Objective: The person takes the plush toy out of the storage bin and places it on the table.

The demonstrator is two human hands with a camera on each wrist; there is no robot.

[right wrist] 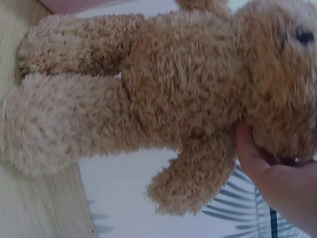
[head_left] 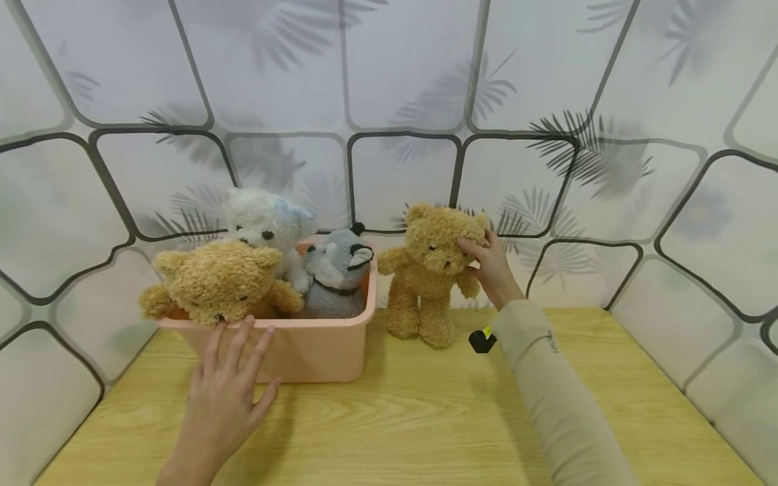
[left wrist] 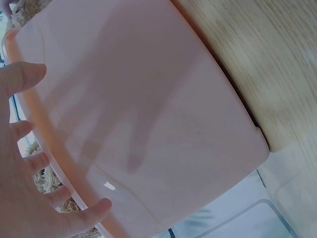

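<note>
My right hand (head_left: 494, 264) grips a tan teddy bear (head_left: 434, 270) at the side of its head and neck. The bear is upright, its feet at the tabletop beside the bin; in the right wrist view, my thumb (right wrist: 250, 153) presses into the plush under the head. My left hand (head_left: 227, 398) spreads its fingers at the front rim of a pink plastic bin (head_left: 316, 354). In the bin sit a second tan bear (head_left: 221, 280) leaning over the front rim, a white plush dog (head_left: 264, 216) behind it, and a grey plush animal (head_left: 334, 277) with a dark collar.
A small black object (head_left: 482, 341) with a yellow-green part lies on the wooden table (head_left: 413, 418) near my right sleeve. Behind the table hangs a patterned cloth wall (head_left: 401, 88) with leaf prints, closing in the sides too.
</note>
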